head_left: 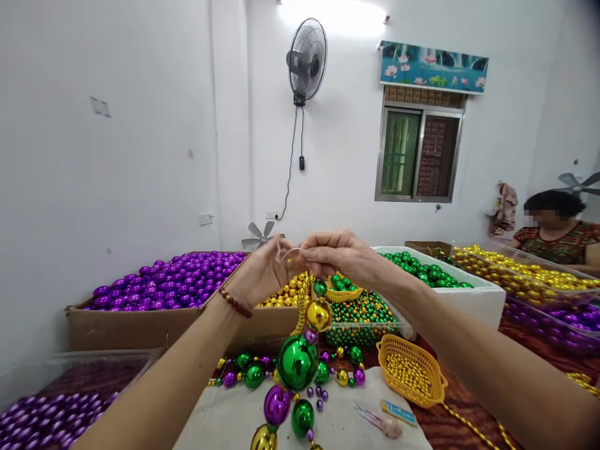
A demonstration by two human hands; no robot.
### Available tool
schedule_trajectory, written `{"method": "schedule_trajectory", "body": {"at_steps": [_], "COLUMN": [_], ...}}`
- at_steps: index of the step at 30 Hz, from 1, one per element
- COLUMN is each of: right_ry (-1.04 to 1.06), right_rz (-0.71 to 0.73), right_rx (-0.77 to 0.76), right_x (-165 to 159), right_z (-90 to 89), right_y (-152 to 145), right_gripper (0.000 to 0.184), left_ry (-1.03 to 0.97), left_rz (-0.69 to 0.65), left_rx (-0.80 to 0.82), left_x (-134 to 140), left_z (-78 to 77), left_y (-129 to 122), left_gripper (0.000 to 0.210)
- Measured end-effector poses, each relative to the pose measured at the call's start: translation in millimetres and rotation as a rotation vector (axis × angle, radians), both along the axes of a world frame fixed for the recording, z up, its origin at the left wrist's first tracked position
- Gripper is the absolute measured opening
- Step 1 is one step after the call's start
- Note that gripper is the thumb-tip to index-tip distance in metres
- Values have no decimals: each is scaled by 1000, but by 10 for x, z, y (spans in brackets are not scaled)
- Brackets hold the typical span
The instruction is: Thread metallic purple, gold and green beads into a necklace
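In the middle of the head view both my hands are raised above the cloth, close together. My right hand pinches a thin clear cord between thumb and fingers. My left hand, with a dark red bead bracelet on its wrist, holds the looped end of the same cord; its fingertips are partly blurred. Below the hands hangs a strand of shiny beads, with a large green bead, a gold bead and a purple bead. More of the strand lies behind on the beige cloth.
Purple beads fill a cardboard box at left. A white foam box holds green beads. A yellow basket of small gold beads, scissors and a blue packet lie at right. A person sits far right.
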State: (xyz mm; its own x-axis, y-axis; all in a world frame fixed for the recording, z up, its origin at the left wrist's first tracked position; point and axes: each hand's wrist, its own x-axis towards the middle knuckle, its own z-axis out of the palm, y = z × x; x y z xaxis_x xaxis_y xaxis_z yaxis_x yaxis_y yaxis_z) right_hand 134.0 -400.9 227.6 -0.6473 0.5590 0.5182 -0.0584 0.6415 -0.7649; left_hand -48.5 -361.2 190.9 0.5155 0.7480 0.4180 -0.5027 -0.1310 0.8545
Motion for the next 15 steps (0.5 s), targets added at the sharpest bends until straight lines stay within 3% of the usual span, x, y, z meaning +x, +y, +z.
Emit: {"method": "schedule_trajectory", "body": {"at_steps": [2,4,7,10,15], "right_ry": [-33,-50,-55,-100,-206], "right_rz": [44,78,113,80,-77], "right_rx": [-23,-38,-22,43,221], "right_x": [1,0,51,170,388], "right_z": [5,18,89,239,599], "right_y": [-36,-67,-115,-208,-463], "right_gripper": [14,14,13,14,14], "left_ry": [184,299,271,163,140], "left_rz": [-128,-362,-709,-839,-690], "left_rx": [-56,-72,-70,-76,-27], "left_x": [104,255,452,549,597], "left_z": [-272,-500,-638,-535,-154], "left_y": [69,60,-71,-235,-370], "left_gripper": [18,25,45,58,48]}}
